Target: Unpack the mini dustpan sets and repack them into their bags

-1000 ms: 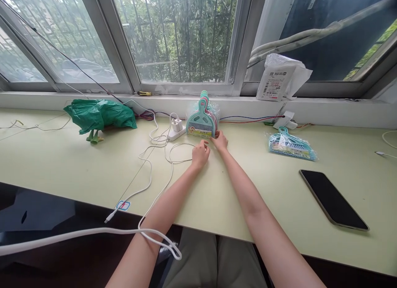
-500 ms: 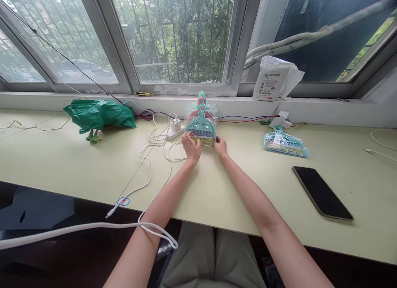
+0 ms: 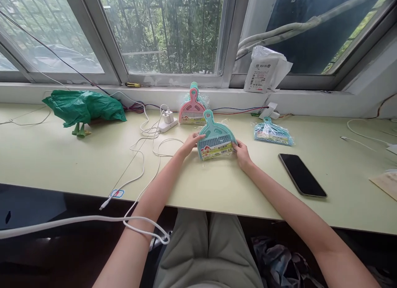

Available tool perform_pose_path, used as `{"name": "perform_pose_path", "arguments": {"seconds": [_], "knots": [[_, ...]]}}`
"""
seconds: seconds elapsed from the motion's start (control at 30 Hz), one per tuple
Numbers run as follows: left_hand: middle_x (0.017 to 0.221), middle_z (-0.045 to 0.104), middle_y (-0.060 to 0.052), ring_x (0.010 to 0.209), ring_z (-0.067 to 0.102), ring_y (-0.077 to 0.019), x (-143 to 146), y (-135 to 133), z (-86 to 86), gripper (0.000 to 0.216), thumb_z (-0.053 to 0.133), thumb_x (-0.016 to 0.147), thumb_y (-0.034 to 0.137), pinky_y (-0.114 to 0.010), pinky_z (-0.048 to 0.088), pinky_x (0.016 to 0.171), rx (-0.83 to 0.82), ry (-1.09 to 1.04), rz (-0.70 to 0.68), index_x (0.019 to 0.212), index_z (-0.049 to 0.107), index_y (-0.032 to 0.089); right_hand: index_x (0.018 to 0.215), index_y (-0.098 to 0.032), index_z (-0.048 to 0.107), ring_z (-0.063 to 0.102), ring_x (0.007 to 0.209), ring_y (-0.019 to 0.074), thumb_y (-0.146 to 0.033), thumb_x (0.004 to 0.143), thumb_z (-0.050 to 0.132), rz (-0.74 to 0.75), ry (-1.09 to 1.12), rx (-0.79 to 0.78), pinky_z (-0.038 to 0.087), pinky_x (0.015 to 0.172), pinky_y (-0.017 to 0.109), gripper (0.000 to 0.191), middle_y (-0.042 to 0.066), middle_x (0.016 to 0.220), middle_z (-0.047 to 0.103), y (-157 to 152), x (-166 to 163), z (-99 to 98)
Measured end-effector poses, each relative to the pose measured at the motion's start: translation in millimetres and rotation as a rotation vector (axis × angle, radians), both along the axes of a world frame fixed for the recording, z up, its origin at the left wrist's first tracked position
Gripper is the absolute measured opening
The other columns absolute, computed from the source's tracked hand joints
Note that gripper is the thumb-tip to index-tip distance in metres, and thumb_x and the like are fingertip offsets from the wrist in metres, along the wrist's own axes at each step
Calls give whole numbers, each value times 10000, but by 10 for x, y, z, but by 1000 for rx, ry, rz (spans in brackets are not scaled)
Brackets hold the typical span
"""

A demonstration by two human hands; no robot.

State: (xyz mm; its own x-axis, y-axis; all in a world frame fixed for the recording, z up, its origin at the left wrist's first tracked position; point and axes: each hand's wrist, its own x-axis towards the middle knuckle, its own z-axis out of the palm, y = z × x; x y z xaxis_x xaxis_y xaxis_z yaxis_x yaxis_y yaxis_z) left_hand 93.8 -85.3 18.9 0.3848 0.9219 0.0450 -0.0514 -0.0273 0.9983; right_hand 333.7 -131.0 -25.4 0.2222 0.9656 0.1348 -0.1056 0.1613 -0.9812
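I'd level the teal dustpan point(image 3: 217, 133), pinched at both sides in the snug grip of left hand point(image 3: 189, 144) and right hand point(image 3: 243, 154), clear of the pink dustpan point(image 3: 192, 108) at eleven o'clock.

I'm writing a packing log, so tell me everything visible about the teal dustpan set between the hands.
The teal dustpan set looks like plastic in a clear wrapper. Its looped handle tops a rounded pan; grey bristles run above a printed yellow-green label. It is tilted, handle leaning left, over the table and nearer than the pink dustpan set. The left hand and right hand grip opposite edges; whether its bottom touches the table is unclear.
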Motion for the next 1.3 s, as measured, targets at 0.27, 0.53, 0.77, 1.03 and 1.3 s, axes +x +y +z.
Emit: {"name": "perform_pose_path", "arguments": {"seconds": [0.27,0.53,0.77,1.03,1.3], "knots": [[917,698,-40,731,653,-138,90,-45,-67,452,723,727,390,-243,542,608,-30,-75,75,1111,642,165,1165,-235,582,598,1050,220,-422,828,609,-200,-463,153,496,932,394,386,87,1231,625,-157,150,176],[989,687,-49,778,650,-139,124,-27,-55,452,716,723,323,-284,566,677,-68,-186,211,1136,607,177,873,-235,682,562,1066,261,-462,985,420,3,-1018,425,414,1020,431,364,86,1051,664,-464,-112,354],[1040,687,-57,827,653,-147,160,-72,-23,436,696,763,325,-258,549,686,-104,-274,181,1159,562,198,762,-201,700,670,827,235,-674,865,527,211,-578,116,528,881,409,514,71,818,720,-341,-121,208],[1140,661,-26,916,662,-138,105,-156,30,487,658,807,295,-286,566,755,-94,-296,-4,1275,532,246,917,-222,630,696,818,162,-553,594,852,112,49,-72,609,872,387,513,10,913,723,-242,-2,205],[1084,680,-36,855,681,-147,48,-148,11,453,679,835,368,-326,590,782,-159,-171,-248,1267,591,259,997,-241,550,721,881,188,-428,695,809,43,109,-76,617,878,407,439,17,982,722,-238,37,206]]}}
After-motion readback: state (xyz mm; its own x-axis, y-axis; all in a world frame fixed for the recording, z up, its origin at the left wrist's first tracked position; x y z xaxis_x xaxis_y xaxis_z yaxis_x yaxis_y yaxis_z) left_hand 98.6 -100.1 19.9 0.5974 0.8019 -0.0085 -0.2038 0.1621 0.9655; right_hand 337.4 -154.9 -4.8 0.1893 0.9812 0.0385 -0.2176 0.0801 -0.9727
